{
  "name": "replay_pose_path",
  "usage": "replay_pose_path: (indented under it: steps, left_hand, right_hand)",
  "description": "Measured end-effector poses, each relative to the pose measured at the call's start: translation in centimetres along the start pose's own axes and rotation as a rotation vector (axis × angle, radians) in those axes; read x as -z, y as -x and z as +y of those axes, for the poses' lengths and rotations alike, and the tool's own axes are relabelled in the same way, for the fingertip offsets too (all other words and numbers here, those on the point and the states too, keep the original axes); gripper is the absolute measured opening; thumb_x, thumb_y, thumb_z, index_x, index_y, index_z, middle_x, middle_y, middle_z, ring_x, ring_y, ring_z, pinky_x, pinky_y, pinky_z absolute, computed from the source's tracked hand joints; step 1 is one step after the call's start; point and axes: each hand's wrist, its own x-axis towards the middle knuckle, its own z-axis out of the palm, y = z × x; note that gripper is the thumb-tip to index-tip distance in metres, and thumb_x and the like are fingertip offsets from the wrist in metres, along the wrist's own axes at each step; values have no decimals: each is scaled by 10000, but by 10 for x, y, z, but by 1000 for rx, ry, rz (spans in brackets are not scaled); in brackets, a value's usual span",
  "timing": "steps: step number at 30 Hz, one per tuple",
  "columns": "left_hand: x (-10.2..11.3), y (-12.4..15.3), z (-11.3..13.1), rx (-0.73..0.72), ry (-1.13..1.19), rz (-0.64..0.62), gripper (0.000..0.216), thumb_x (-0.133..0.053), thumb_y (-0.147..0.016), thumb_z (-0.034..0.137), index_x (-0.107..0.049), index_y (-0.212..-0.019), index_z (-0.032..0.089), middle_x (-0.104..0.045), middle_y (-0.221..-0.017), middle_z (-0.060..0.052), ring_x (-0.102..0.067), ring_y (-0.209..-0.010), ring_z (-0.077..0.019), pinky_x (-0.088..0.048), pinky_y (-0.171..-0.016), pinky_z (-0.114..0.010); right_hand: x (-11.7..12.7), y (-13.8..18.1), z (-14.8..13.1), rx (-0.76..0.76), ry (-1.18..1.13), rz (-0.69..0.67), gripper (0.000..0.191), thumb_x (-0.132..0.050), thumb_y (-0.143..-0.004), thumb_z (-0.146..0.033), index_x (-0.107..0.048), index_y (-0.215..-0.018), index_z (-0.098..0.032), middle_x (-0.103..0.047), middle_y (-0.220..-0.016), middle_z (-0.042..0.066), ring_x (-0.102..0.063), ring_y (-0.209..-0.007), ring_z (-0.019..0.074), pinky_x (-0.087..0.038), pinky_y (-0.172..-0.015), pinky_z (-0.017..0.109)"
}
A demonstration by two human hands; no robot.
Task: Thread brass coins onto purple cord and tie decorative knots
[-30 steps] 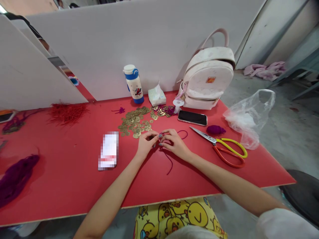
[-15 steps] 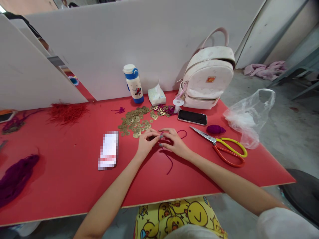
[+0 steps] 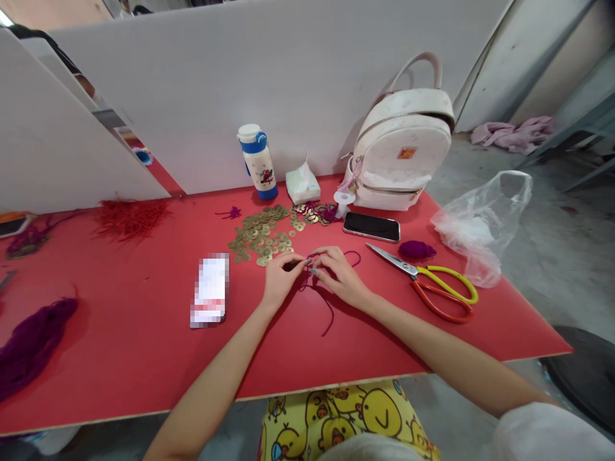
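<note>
A thin purple cord (image 3: 330, 314) runs between my two hands, one tail curving toward me on the table and a loop showing past my right hand. My left hand (image 3: 282, 276) pinches the cord between thumb and forefinger. Close against it, my right hand (image 3: 339, 276) has its fingers bent and closed around the cord too; the exact spot at the fingertips is partly hidden. Just beyond my hands lies a spread of brass coins with holes (image 3: 262, 234). Large scissors (image 3: 416, 274) with yellow and red handles rest to the right, beside a small purple yarn bundle (image 3: 416, 250).
Behind stand a bottle (image 3: 258, 163), a tissue pack (image 3: 303, 186), a tape roll (image 3: 343, 200) and a white backpack (image 3: 401, 150). A phone (image 3: 371, 226) and plastic bag (image 3: 473, 224) lie right. Leftward are a blurred white object (image 3: 210, 290), red shreds (image 3: 129, 219) and purple yarn (image 3: 36, 342).
My right hand's fingers have shifted slightly, its thumb moving a little right and down. A small cord loop now shows below the fingertips. My left hand stays nearly in place.
</note>
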Motion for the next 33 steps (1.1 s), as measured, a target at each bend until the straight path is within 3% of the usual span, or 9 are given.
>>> replay_pose_path:
  steps: [6, 14, 19, 28, 33]
  left_hand:
    - [0, -1, 0, -79, 93, -52, 143, -725, -731, 306, -716, -658, 183, -679, -709, -43, -606, -700, -168, -472, -684, -287]
    - [-2, 1, 1, -81, 150, -58, 138, -748, -716, 306, -718, -656, 186, -681, -696, -52, -610, -697, -168, -485, -678, -290]
    - [-2, 0, 3, -52, 149, -64, 162, -755, -701, 327, -715, -637, 184, -678, -688, -53, -600, -674, -166, -485, -676, -293]
    - [3, 1, -3, -65, -86, 2, 172, -693, -788, 282, -701, -651, 179, -623, -668, -21, -560, -655, -152, -419, -618, -255]
    - [7, 5, -3, -243, -243, -172, 125, -657, -854, 286, -743, -801, 213, -641, -791, -36, -580, -714, -149, -420, -658, -252]
  right_hand:
    - [-3, -2, 5, -30, 41, 0, 189, -666, -868, -324, -678, -1034, -234, -614, -1152, 100, -518, -1121, 263, -446, -987, 472]
    - [1, -5, 7, -120, -123, -39, 53, -704, -825, -266, -728, -797, -227, -646, -1188, 73, -532, -1177, 253, -383, -1054, 484]
    - [1, -4, 5, -83, -105, -34, 79, -645, -864, -252, -698, -813, -223, -636, -1164, 75, -539, -1154, 242, -400, -1033, 477]
    - [0, -1, 0, 77, 65, 14, 103, -565, -892, -191, -661, -892, -227, -583, -1210, 97, -476, -1184, 262, -436, -995, 477]
    - [9, -4, 0, 101, 105, 79, 113, -536, -912, -210, -643, -885, -229, -565, -1257, 103, -450, -1220, 278, -419, -1000, 489]
